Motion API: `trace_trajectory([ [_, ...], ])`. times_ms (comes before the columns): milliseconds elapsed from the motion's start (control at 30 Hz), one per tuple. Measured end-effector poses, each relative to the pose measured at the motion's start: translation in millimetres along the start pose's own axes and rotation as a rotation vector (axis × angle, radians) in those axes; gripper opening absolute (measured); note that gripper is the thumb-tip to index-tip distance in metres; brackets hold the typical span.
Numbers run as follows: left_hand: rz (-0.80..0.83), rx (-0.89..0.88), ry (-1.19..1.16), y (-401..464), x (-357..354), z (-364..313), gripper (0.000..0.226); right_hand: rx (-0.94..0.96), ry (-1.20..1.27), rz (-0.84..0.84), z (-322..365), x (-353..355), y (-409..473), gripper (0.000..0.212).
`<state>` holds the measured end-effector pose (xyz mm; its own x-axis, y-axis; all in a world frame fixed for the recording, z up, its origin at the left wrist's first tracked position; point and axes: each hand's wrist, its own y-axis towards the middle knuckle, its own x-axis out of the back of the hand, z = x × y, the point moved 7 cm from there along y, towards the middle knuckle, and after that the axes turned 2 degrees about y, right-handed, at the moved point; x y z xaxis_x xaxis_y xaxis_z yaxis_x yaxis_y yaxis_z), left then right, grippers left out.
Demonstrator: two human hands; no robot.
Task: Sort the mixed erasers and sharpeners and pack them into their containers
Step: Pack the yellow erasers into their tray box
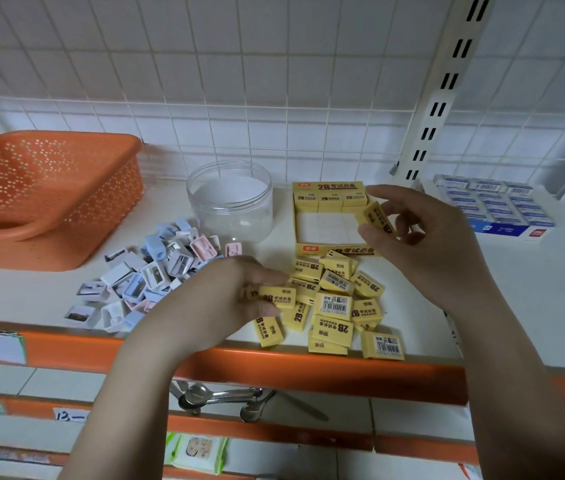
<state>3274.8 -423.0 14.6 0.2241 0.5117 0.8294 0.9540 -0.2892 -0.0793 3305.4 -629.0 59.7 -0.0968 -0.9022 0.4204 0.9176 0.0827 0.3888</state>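
1. Head view: the yellow box (pixel 330 237) at the shelf's back holds one row of erasers — most erasers (pixel 334 303) lie loose near the front edge.
2. The sharpeners (pixel 149 275) remain piled; the jar (pixel 230 202) is empty.
3. Right hand (pixel 423 237) fingers pinch one eraser (pixel 376 218) over the box; left hand (pixel 239 292) grips another eraser.

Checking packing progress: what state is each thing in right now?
Yellow eraser box: open, one row of erasers at its back.
Clear jar: lidless, empty.
Orange basket: tilted, looks empty.
Left hand: gripping a loose eraser.
Right hand: pinching an eraser over the box.
Sharpeners: piled loose.
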Motion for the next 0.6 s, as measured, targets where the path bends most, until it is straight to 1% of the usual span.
trace_trajectory([
  [100, -0.139, -0.036, -0.002, -1, 15, -5, 0.042, -0.029, 0.036, 0.024, 1, -6, 5, 0.038],
  [233, -0.267, -0.029, -0.084, 0, 29, -7, 0.04, -0.063, 0.045, 0.094, 5, -15, 19, 0.03],
  [300, -0.324, -0.017, -0.094, 2, 33, -5, 0.038, -0.098, 0.115, 0.151, 7, -20, 28, 0.023],
  [433, -0.443, -0.035, -0.142, 1, 40, -5, 0.031, -0.237, 0.238, 0.3, -2, -37, 45, 0.015],
  [500, -0.49, -0.066, -0.175, 0, 44, -7, 0.028, -0.289, 0.268, 0.307, -10, -43, 54, 0.013],
  [600, -0.537, -0.102, -0.168, -2, 49, -7, 0.032, -0.386, 0.34, 0.276, -26, -51, 69, 0.012],
])
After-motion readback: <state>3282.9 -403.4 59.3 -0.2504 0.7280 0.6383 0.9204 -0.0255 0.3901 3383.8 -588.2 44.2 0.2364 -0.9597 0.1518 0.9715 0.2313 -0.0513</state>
